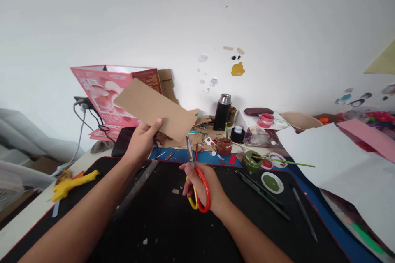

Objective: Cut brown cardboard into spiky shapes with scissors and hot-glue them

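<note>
A flat, roughly rectangular piece of brown cardboard [157, 109] is raised above the desk, tilted down to the right. My left hand [143, 137] pinches its lower edge, thumb on the near face and the other fingers behind. In my right hand [202, 187] is a pair of scissors [190, 154] with one red and one yellow handle loop. Their blades point up, and the tips are close to the cardboard's lower right corner. Whether the tips touch the cardboard I cannot tell.
A black mat [173, 222] covers the desk. A yellow glue gun [74, 185] lies left, near a metal ruler [135, 189]. Behind stand a pink box [105, 94], a black flask [222, 113] and paint jars [252, 161]. Pens [262, 193] and a green paint dish [272, 183] lie right.
</note>
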Motion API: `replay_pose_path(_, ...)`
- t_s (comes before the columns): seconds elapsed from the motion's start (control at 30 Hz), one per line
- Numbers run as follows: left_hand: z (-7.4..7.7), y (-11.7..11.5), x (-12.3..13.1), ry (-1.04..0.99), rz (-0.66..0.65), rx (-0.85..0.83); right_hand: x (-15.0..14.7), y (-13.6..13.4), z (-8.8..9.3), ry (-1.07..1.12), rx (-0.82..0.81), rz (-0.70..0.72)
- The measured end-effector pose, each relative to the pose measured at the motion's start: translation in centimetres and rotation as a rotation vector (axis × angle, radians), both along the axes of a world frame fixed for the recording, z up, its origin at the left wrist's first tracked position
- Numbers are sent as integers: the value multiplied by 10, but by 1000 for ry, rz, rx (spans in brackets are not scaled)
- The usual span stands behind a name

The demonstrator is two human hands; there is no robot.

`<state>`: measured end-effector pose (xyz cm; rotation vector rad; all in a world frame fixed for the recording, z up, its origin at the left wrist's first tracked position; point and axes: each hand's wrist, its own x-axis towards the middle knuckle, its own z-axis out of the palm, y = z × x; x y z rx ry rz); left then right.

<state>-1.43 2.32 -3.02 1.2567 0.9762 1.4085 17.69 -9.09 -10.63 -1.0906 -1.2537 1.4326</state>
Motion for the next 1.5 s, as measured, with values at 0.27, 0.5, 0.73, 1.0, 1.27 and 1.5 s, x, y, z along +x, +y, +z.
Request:
replay_pose_path(0.27, -3, 1, -7, 48, -43, 15, -2, -1, -10, -4, 1, 71)
replay_pose_path(0.5, -7, 9, -4, -144, -22, -57, 3, -1, -13, 68, 20, 87)
replay_pose_path(0.73, -6, 6, -2, -111, -48, -67, 2, -1, -9, 19, 17, 42)
replay_pose_path(1.0, -7, 15, -8, -88, 39, -30, 6, 0, -5, 1, 20, 26)
replay_pose_path(1.27, -3, 16, -14, -91, 51, -47, 3, -3, -10, 98, 1, 153)
replay_pose_path(1.5, 1, 12, -13, -123, 12, -60, 7, -4, -8, 58, 12, 213)
